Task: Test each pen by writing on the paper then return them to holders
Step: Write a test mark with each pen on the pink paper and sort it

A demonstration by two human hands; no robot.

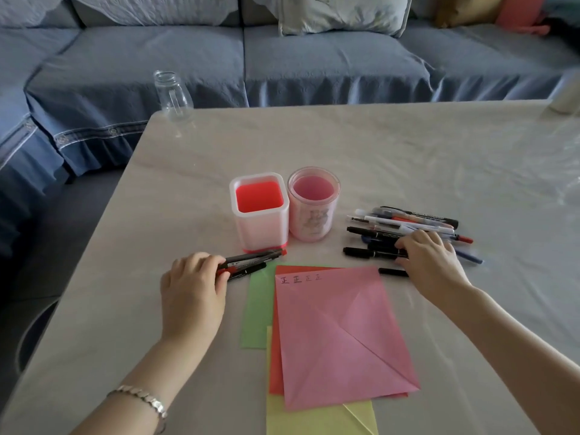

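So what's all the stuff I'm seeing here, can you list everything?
square holder: one, white with red inside, table centre.
round holder: one, pink, right of it.
loose pens: a pile, mostly black, right of holders.
held pens: a few, black and red, left hand.
paper sheets: four, pink atop red, green, yellow, near edge.
glass jar: one, clear, far left corner.
table: one, pale.
sofa: one, blue, behind table.
bracelet: one, silver, left wrist.
left hand: grips held pens.
right hand: rests on loose pens.

Two holders: square white-and-red plastic holder (260, 211), round pink translucent cup (314, 205). Four papers: pink sheet (339, 334), red sheet (273, 365), green sheet (259, 309), yellow sheet (314, 419). One clear glass bottle (173, 95) at eleven. Pens (405, 221) heaped at two: uncountable
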